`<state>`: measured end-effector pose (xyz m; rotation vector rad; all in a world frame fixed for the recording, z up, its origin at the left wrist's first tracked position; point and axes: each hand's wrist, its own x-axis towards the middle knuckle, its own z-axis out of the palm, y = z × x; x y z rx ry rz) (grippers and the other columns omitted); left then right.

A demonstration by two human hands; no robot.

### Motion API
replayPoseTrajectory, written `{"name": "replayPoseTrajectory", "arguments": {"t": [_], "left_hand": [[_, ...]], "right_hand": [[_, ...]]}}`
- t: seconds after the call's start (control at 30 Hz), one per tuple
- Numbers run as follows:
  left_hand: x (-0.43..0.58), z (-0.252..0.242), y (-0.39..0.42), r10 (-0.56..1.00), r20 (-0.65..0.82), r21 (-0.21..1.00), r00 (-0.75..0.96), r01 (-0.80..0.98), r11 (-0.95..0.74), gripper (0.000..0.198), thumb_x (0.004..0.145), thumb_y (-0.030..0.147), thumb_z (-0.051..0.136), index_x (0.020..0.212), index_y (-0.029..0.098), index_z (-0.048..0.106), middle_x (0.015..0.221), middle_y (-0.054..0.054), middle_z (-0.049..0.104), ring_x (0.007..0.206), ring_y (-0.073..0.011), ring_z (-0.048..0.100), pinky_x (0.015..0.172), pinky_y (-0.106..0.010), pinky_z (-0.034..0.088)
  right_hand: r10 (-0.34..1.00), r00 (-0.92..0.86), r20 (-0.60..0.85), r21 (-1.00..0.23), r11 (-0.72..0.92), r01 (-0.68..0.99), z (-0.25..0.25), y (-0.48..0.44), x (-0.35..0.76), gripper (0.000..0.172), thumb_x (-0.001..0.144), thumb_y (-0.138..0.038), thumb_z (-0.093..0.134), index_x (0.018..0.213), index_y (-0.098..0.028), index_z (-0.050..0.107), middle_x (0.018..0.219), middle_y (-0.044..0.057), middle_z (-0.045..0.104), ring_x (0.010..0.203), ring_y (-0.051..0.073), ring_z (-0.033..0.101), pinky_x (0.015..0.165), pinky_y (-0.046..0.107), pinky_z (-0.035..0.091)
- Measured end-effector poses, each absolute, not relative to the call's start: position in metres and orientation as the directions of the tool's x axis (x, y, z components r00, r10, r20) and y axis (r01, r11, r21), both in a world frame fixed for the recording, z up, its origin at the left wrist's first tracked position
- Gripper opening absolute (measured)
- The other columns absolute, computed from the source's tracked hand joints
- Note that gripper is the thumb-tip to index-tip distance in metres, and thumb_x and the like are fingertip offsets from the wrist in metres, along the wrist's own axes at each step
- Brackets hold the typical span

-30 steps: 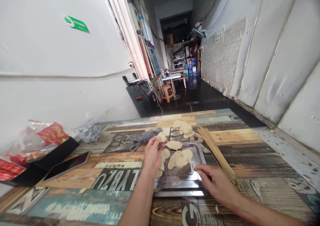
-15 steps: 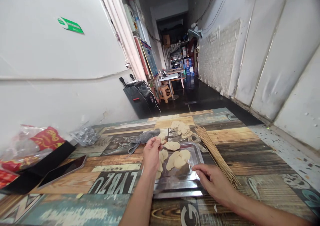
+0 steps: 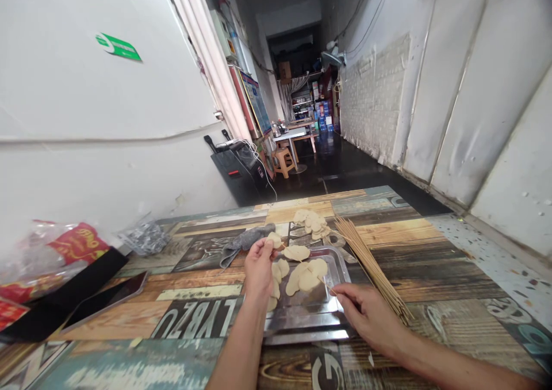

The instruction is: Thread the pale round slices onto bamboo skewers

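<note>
My right hand (image 3: pixel 360 306) pinches the near end of a thin wooden skewer (image 3: pixel 326 285) at the right side of a metal tray (image 3: pixel 297 338). The skewer runs up and left through pale potato-like slices (image 3: pixel 304 276) above the tray. Another slice (image 3: pixel 296 253) lies along its line, farther up. My left hand (image 3: pixel 259 263) holds a single slice (image 3: pixel 275 239) between thumb and fingers, close to the skewer's far end. More slices (image 3: pixel 276 283) rest in the tray's left side, partly hidden by my left wrist.
Beyond the tray lies a pile of slices (image 3: pixel 311 222). A bundle of skewers (image 3: pixel 373 269) stretches along its right. A grey cloth (image 3: pixel 245 243) is behind my left hand. Farther left are a phone (image 3: pixel 106 301), a crumpled clear bag (image 3: pixel 145 237) and red plastic packaging (image 3: pixel 80 243).
The slice in my left hand shows more fully now, with my fingers slightly lower on it. My right hand keeps its hold on the skewer. The view has shifted slightly.
</note>
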<state>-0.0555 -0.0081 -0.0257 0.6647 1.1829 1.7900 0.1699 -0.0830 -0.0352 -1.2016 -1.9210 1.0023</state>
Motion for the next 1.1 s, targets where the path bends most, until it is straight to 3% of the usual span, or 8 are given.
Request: {"name": "replayPoseTrajectory", "arguments": {"t": [0.47, 0.73, 1.1], "left_hand": [[-0.0546, -0.0255, -0.0090, 0.888, -0.026, 0.919, -0.460, -0.361, -0.160, 0.041, 0.054, 0.036, 0.079, 0.081, 0.012, 0.060, 0.078, -0.001, 0.062, 0.067, -0.0077, 0.055, 0.064, -0.020, 0.044], [-0.0528, -0.0279, -0.0087, 0.863, 0.066, 0.959, -0.501, -0.208, -0.194, 0.038, 0.061, 0.039, 0.075, 0.084, 0.013, 0.060, 0.076, -0.002, 0.064, 0.065, -0.0083, 0.056, 0.065, -0.021, 0.044], [-0.0510, -0.0275, -0.0093, 0.839, 0.134, 0.968, -0.528, -0.111, -0.224, 0.039, 0.060, 0.041, 0.074, 0.083, 0.011, 0.061, 0.077, -0.003, 0.062, 0.066, -0.0084, 0.054, 0.065, -0.020, 0.044]], "right_hand": [[0.921, -0.367, 0.133, -0.858, 0.292, 0.423, -0.0338, -0.0823, 0.1697, 0.033, 0.088, -0.029, 0.039, 0.094, -0.018, 0.069, 0.083, 0.005, 0.070, 0.075, 0.020, 0.062, 0.065, 0.027, 0.045], [0.921, -0.360, 0.149, -0.857, 0.302, 0.419, -0.0311, -0.0829, 0.1697, 0.030, 0.087, -0.029, 0.041, 0.089, -0.020, 0.070, 0.080, 0.003, 0.070, 0.071, 0.018, 0.061, 0.064, 0.025, 0.045], [0.925, -0.352, 0.140, -0.843, 0.298, 0.447, -0.0309, -0.0832, 0.1696, 0.033, 0.087, -0.027, 0.039, 0.093, -0.017, 0.069, 0.075, 0.003, 0.068, 0.066, 0.016, 0.059, 0.059, 0.023, 0.041]]}}
